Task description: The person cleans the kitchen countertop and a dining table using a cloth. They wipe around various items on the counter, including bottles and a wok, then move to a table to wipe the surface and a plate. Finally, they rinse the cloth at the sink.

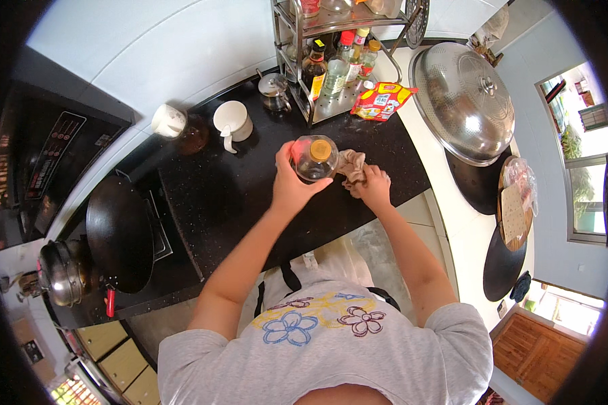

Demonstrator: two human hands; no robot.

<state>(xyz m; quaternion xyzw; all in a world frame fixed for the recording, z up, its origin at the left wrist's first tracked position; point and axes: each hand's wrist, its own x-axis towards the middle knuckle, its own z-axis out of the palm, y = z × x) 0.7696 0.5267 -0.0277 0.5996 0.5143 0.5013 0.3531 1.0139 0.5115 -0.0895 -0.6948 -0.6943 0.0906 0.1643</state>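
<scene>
A black-topped desk [223, 209] runs through a kitchen that looks like a home's, with a dark wok [117, 233] and shiny metal cookware [67, 272] at its left end. Bottles [335, 75] of sauce and seasoning fill a metal rack [327, 109] by the pale wall [162, 54], a white mug [240, 121] close by. At right, a large domed metal cover [463, 101] and a round wooden board [517, 233] rest along a cream-colored ledge [463, 236], a daylit window [584, 152] beyond.
</scene>
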